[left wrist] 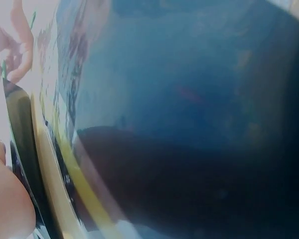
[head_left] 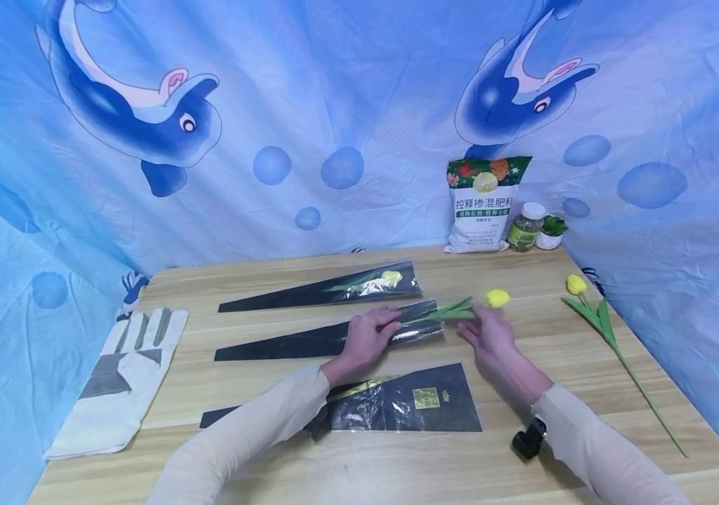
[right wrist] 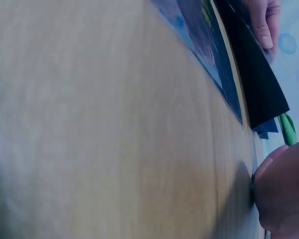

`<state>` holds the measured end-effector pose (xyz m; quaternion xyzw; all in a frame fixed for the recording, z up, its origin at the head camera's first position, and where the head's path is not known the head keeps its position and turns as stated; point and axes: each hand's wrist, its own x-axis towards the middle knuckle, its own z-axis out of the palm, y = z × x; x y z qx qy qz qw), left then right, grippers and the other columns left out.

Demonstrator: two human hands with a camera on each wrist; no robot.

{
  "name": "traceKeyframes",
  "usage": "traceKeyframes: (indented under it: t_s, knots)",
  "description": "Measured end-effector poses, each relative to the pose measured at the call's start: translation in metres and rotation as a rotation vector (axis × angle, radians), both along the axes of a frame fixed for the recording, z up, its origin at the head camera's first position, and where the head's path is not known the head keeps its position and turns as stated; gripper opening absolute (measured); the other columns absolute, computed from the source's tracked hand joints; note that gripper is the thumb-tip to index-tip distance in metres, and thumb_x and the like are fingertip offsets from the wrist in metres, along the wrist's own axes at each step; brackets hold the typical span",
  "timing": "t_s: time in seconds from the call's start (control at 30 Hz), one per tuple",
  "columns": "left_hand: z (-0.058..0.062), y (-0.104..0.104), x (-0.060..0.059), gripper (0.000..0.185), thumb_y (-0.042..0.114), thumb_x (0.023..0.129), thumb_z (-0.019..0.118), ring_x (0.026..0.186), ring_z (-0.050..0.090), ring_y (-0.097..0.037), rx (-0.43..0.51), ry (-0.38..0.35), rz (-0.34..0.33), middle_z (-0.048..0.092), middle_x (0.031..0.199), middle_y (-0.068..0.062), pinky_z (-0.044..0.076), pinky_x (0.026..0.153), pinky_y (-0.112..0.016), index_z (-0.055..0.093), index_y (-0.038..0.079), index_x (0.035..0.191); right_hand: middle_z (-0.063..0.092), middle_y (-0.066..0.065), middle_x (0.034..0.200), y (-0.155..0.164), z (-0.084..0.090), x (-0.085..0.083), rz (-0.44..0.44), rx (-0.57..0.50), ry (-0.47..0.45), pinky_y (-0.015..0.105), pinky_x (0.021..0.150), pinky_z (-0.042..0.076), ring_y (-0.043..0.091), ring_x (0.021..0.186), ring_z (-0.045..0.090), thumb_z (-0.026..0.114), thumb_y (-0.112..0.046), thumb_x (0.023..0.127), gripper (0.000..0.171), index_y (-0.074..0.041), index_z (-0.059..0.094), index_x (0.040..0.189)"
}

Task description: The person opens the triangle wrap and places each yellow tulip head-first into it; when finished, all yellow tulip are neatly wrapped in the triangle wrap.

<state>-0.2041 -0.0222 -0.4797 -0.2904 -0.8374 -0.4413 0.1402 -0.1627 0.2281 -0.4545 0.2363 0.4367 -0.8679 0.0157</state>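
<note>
My left hand (head_left: 389, 325) grips the wide end of the middle black sleeve (head_left: 308, 340), which lies flat on the wooden table (head_left: 258, 449). Just to its right, my right hand (head_left: 479, 317) pinches the green stem of a yellow tulip (head_left: 496, 297); the stem's lower part lies inside that sleeve's mouth. The right wrist view shows the sleeve (right wrist: 254, 84), the left hand's fingers (right wrist: 264, 22) on it and a bit of green stem (right wrist: 288, 128). In the blurred left wrist view the right hand (left wrist: 12, 50) pinches the stem beyond the sleeve (left wrist: 189, 164).
Behind lies a black sleeve (head_left: 308, 296) with a yellow tulip in it, and a wider sleeve (head_left: 410, 407) lies in front. A loose tulip (head_left: 599, 319) lies at the right, white gloves (head_left: 122, 372) at the left. A fertilizer bag (head_left: 484, 205), jar (head_left: 526, 226) and small pot (head_left: 551, 233) stand at the back.
</note>
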Motion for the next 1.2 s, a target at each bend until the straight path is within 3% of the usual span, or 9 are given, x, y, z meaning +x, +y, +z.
traceKeyframes:
  t_s: [0.2, 0.37, 0.53, 0.63, 0.7, 0.87, 1.2]
  knots:
    - [0.0, 0.001, 0.0, 0.025, 0.007, 0.088, 0.076, 0.114, 0.065, -0.032, -0.003, 0.004, -0.003, 0.07, 0.116, -0.016, 0.05, 0.099, -0.043, 0.075, 0.001, 0.112, 0.071, 0.001, 0.1, -0.006, 0.002, 0.002, -0.042, 0.038, -0.015, 0.031, 0.098, 0.05, 0.013, 0.091, 0.067, 0.058, -0.017, 0.103, 0.023, -0.009, 0.054, 0.124]
    - [0.001, 0.002, 0.0, 0.025, 0.007, 0.088, 0.076, 0.115, 0.064, -0.033, 0.0, -0.011, 0.0, 0.069, 0.117, -0.017, 0.049, 0.1, -0.045, 0.075, 0.0, 0.112, 0.068, -0.002, 0.098, -0.011, 0.002, 0.0, -0.06, 0.081, 0.004, 0.026, 0.086, 0.054, 0.01, 0.082, 0.063, 0.06, -0.016, 0.102, 0.009, -0.008, 0.06, 0.106]
    - [0.002, 0.003, 0.0, 0.026, 0.008, 0.087, 0.077, 0.114, 0.065, -0.033, -0.005, -0.009, 0.002, 0.07, 0.116, -0.017, 0.049, 0.099, -0.045, 0.075, 0.0, 0.112, 0.064, -0.001, 0.101, -0.015, -0.001, -0.004, -0.077, 0.11, 0.014, 0.022, 0.072, 0.055, 0.009, 0.072, 0.059, 0.064, -0.013, 0.099, 0.006, -0.01, 0.065, 0.094]
    - [0.002, 0.004, 0.0, 0.025, 0.008, 0.087, 0.078, 0.113, 0.066, -0.032, -0.014, 0.005, 0.009, 0.07, 0.116, -0.016, 0.05, 0.098, -0.045, 0.075, 0.0, 0.111, 0.063, 0.0, 0.102, -0.018, -0.001, -0.005, -0.084, 0.134, -0.001, 0.02, 0.068, 0.055, 0.008, 0.068, 0.057, 0.066, -0.012, 0.098, 0.002, -0.01, 0.065, 0.098]
    - [0.002, 0.004, -0.001, 0.025, 0.007, 0.087, 0.078, 0.113, 0.066, -0.032, -0.016, 0.009, 0.009, 0.07, 0.115, -0.016, 0.051, 0.098, -0.045, 0.075, 0.0, 0.111, 0.062, 0.001, 0.103, -0.02, 0.0, -0.005, -0.076, 0.158, -0.01, 0.019, 0.067, 0.054, 0.007, 0.068, 0.056, 0.066, -0.012, 0.098, 0.009, -0.009, 0.064, 0.105]
    - [0.003, 0.005, -0.001, 0.024, 0.007, 0.087, 0.077, 0.114, 0.065, -0.033, -0.013, 0.004, 0.005, 0.071, 0.115, -0.016, 0.05, 0.098, -0.045, 0.076, 0.0, 0.11, 0.059, 0.002, 0.106, -0.025, 0.001, -0.004, -0.029, 0.191, -0.004, 0.017, 0.069, 0.053, 0.006, 0.071, 0.056, 0.065, -0.011, 0.098, 0.022, -0.005, 0.058, 0.118]
    - [0.002, 0.008, -0.002, 0.022, 0.011, 0.089, 0.076, 0.114, 0.065, -0.033, -0.033, 0.006, 0.008, 0.071, 0.114, -0.014, 0.05, 0.099, -0.045, 0.076, 0.001, 0.11, 0.057, 0.003, 0.107, -0.027, -0.004, -0.004, 0.036, 0.234, 0.018, 0.019, 0.078, 0.054, 0.007, 0.077, 0.061, 0.063, -0.006, 0.098, 0.034, 0.003, 0.054, 0.129]
